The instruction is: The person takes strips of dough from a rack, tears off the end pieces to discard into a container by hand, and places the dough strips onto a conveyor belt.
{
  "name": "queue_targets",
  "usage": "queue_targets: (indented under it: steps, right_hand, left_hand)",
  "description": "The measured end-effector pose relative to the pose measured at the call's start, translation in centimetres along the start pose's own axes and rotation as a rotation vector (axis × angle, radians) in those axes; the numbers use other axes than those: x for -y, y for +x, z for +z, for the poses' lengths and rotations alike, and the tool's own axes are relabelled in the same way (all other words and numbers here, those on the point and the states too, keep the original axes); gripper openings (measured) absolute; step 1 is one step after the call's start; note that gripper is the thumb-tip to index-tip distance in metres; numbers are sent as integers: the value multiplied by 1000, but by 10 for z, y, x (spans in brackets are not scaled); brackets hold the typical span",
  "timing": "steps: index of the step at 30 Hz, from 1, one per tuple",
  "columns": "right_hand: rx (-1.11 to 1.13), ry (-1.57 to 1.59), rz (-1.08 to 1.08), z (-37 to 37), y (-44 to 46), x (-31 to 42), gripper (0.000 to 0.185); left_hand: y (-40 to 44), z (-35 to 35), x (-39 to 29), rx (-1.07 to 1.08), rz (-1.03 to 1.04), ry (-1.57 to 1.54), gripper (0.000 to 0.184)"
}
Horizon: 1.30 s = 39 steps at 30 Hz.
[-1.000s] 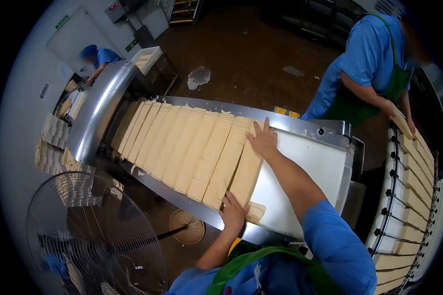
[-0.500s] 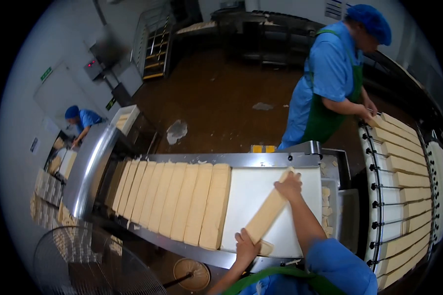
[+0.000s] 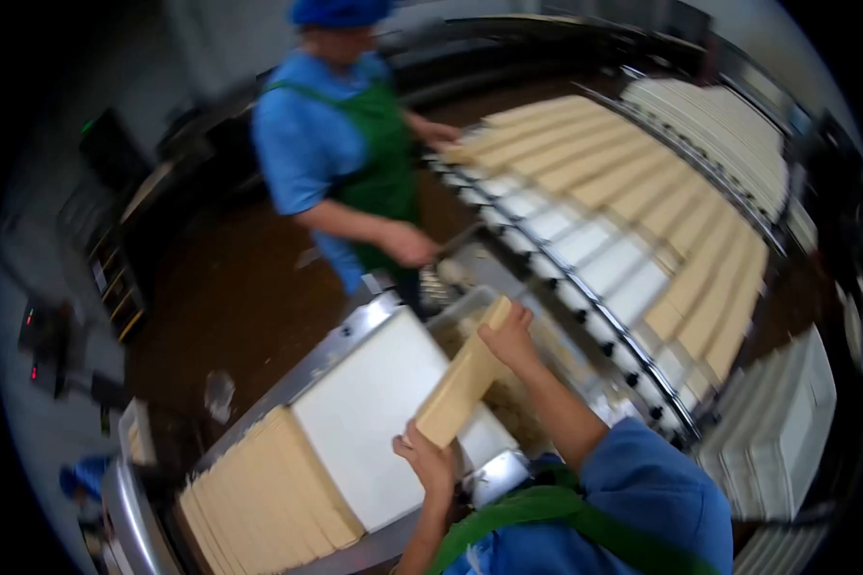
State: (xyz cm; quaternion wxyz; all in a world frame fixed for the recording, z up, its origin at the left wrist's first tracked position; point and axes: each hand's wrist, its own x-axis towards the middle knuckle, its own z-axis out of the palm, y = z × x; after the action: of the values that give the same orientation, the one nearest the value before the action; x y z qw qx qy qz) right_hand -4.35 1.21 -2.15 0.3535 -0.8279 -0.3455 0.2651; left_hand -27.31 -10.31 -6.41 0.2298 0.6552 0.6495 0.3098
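Observation:
A long pale-yellow slab, like dough or bread (image 3: 463,385), is held up at a slant between my two hands. My left hand (image 3: 426,460) grips its near end, and my right hand (image 3: 510,337) is closed around the far end. Beneath it lie the right end of a white conveyor belt (image 3: 374,407) and a bin of pale scraps (image 3: 513,407). Similar slabs (image 3: 264,494) stand side by side in a tight row on the belt, to the left of my hands.
A second conveyor (image 3: 585,240) on the right carries several slabs in lanes, with a metal rail and black knobs along its near edge. Across from me stands a co-worker (image 3: 340,153), one hand at those slabs. Stacked white trays (image 3: 772,422) sit at right.
My view has turned right. Both hands have lifted the slab off the belt and carried it right, partly over the scrap bin. The co-worker's one hand has dropped away from the slabs.

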Motion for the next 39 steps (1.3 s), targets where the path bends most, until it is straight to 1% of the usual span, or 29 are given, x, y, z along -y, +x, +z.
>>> queue_targets:
  steps: [1,2,3,4,5,6,7,9,10,11,12,13,14,15,16,17,19,20,22,26,28,29,31,34,38,39]
  right_hand:
    - [-94,56,-52,-26,3,-12,81]
    - [-185,104,-113,-52,8,-26,79]
    - [-225,99,-79,-74,19,-44,79]
    - [-294,86,-93,-95,31,-62,78]
    - [-355,71,-114,-114,43,-79,77]
    - [-365,81,-2,-140,46,-81,78]
    - [-376,81,9,-166,49,-82,78]
    - [-377,-49,207,-211,58,-86,77]
    - [-378,-48,212,-228,71,-98,77]
    - [-314,-271,245,-243,86,-112,70]
    - [-245,-492,276,-254,101,-125,66]
    - [-241,-489,279,-263,117,-139,66]
    - [-211,-528,243,-271,133,-154,61]
    - [-181,-566,205,-277,143,-160,58]
    - [-203,-584,177,-282,153,-167,55]
    - [-199,-578,176,-287,164,-173,55]
    - [-212,-583,174,-297,181,-181,57]
    - [-206,-576,174,-300,189,-184,57]
    - [-123,-559,222,-308,195,-182,59]
    - [-95,-527,233,-306,210,-202,59]
    - [-407,-646,86,-296,211,-213,56]
    - [-403,-642,87,-298,215,-219,56]
    - [-332,-601,82,-311,213,-214,50]
    - [-385,-614,35,-317,218,-220,45]
    - [-341,-657,26,-322,225,-229,47]
    - [-356,-688,-6,-324,223,-228,45]
  left_hand:
    - [2,10,-14,63,38,-8,68]
    - [5,18,-31,42,111,-66,69]
    - [8,25,-49,11,176,-129,71]
    - [11,32,-68,46,195,-140,71]
    - [14,39,-87,74,272,-147,72]
    - [17,45,-105,93,346,-154,74]
    - [19,53,-123,106,355,-158,74]
    - [26,65,-156,197,473,-287,73]
    - [26,73,-169,205,501,-282,68]
    - [27,79,-181,208,503,-281,68]
    - [27,85,-190,295,499,-284,66]
    - [28,90,-200,382,494,-284,64]
    - [28,94,-210,446,469,-334,61]
    - [26,100,-216,446,468,-328,61]
    - [25,107,-220,460,509,-316,61]
    - [23,114,-225,474,550,-303,61]
    - [20,128,-230,485,551,-297,59]
    - [18,133,-234,497,528,-304,58]
    - [17,144,-241,510,512,-305,54]
    - [18,161,-250,480,490,-305,53]
    - [20,166,-253,484,522,-283,52]
    - [19,169,-256,485,521,-276,52]
    - [16,177,-264,537,467,-299,52]
    - [13,187,-272,546,463,-294,52]
    - [13,201,-272,528,500,-260,52]
    - [15,203,-273,509,550,-234,52]
